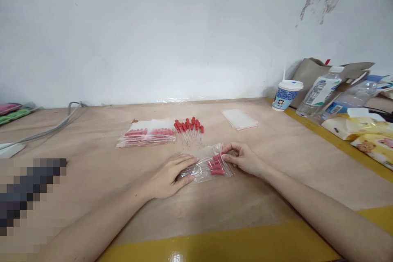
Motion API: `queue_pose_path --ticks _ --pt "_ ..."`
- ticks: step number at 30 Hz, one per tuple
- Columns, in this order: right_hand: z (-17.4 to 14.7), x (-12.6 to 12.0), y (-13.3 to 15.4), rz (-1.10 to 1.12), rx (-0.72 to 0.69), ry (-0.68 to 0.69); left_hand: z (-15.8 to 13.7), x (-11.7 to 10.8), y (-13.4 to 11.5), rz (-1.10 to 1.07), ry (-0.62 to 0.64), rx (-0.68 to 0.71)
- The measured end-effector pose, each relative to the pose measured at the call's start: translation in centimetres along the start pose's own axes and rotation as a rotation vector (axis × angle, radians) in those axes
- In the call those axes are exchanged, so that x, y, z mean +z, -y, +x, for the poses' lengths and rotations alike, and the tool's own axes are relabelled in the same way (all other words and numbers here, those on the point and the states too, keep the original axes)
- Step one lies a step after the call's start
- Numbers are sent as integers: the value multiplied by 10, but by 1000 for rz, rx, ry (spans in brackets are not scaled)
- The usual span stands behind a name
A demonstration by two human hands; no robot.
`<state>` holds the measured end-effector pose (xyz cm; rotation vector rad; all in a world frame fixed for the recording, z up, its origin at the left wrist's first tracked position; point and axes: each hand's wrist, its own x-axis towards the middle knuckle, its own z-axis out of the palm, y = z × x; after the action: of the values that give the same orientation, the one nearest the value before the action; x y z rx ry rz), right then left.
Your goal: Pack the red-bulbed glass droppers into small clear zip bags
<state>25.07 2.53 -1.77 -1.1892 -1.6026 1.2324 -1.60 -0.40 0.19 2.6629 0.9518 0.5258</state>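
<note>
A clear plastic bag [199, 170] lies flat on the table in front of me, with several red rubber-like tubes or dropper bulbs [216, 167] at its right end. My left hand [170, 174] rests at the bag's left end, fingers stretched and thumb apart, fingertips touching the plastic. Thumb and finger of my right hand [241, 157] pinch the bag's upper right edge. Just beyond lies a loose bunch of red-topped clear droppers [189, 129]. To its left is a stack of filled clear bags [147, 133] with red pieces showing inside.
Flat white bags or sheets [240, 119] lie toward the back right. A lidded paper cup [286, 95], a plastic bottle [321, 92] and yellow packets [359, 127] stand or lie at the right. A grey cable [66, 120] runs along the left; a wall [184, 37] closes the back.
</note>
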Motion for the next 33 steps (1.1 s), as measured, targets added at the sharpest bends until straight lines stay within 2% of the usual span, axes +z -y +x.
queue_pose_path --ticks 3,8,11,14,15,17,20,22,25,28,31,33 --pt "1 4 -2 30 -25 -45 0 0 0 0 3 -4" --pt "2 8 -8 -85 -60 -120 0 -1 -2 -6 0 -1" --pt "0 7 -6 -149 -150 -46 0 -1 -2 -18 -1 4" --pt "-1 0 0 -195 -240 117 0 -1 -2 -21 0 -4" --pt "0 -4 2 -183 -219 154 0 0 -1 -19 4 -6" --pt "4 -15 5 -138 -72 140 -1 1 0 -11 9 -5" --pt "18 -27 7 -107 113 -47 -1 3 3 -4 8 6" --pt "34 -28 9 -142 99 -153 -1 3 4 -7 2 10" --pt "62 -12 11 -324 4 -242 -1 3 4 -13 1 0" --pt "89 14 13 -514 -86 -253 -1 3 3 -19 8 -12" --pt "106 32 13 -630 -58 -224 -1 2 2 -20 3 -11" --pt "113 35 12 -667 3 -218 -1 2 2 -15 0 -5"
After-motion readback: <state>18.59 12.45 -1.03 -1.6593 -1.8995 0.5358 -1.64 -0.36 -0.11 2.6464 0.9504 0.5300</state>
